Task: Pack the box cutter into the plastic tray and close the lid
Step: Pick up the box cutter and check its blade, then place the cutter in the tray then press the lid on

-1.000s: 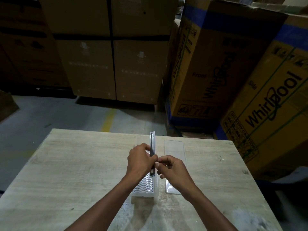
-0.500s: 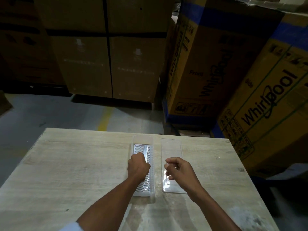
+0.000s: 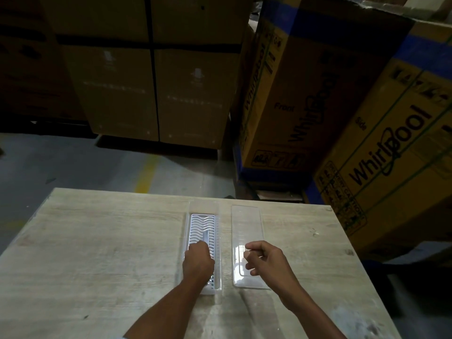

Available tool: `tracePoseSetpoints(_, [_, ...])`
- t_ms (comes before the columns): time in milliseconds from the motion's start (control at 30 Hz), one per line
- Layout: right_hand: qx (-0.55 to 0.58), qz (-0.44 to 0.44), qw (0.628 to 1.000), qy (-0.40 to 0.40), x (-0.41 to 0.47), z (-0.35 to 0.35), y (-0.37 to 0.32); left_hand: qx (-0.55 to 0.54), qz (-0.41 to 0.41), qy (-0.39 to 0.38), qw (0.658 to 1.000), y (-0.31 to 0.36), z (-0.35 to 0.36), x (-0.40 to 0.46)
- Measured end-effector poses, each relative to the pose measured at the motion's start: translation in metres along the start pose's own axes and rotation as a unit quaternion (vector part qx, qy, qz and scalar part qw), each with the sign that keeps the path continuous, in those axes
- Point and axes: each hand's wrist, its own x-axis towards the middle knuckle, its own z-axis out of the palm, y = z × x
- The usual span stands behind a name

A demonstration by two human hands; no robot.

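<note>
On wooden table (image 3: 97, 241), box cutter (image 3: 208, 238) lengthwise in tray (image 3: 193, 231) pointing away, left hand (image 3: 198, 261) fingers seemingly gripping it, right hand (image 3: 267, 261) loosely curled, empty.

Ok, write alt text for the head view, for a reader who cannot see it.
A person's left hand presses a box cutter into a white ribbed plastic tray on a pale wooden table. The right hand hovers, loosely curled, over a clear lid lying flat beside the tray. Large cardboard boxes stand behind the table.
</note>
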Motion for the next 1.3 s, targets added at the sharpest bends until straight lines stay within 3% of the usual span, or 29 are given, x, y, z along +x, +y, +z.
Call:
tracePoseSetpoints(567, [-0.015, 0.009, 1.0, -0.008, 0.012, 0.01, -0.002, 0.044, 0.0, -0.001, 0.999, -0.011, 0.018, 0.014])
tracePoseSetpoints(900, [-0.037, 0.004, 0.999, -0.01, 0.02, 0.01, 0.004, 0.157, 0.091, 0.054, 0.982, -0.012, 0.022, 0.017])
tracePoseSetpoints(1100, [-0.212, -0.04, 0.976, 0.02, 0.035, 0.022, 0.043, 0.172, 0.128, 0.056, 0.975, -0.011, 0.0, 0.018])
tracePoseSetpoints(1300, [-0.414, -0.053, 0.906, -0.07, 0.034, 0.041, 0.092, 0.073, 0.142, 0.048, 0.986, -0.018, -0.025, 0.016])
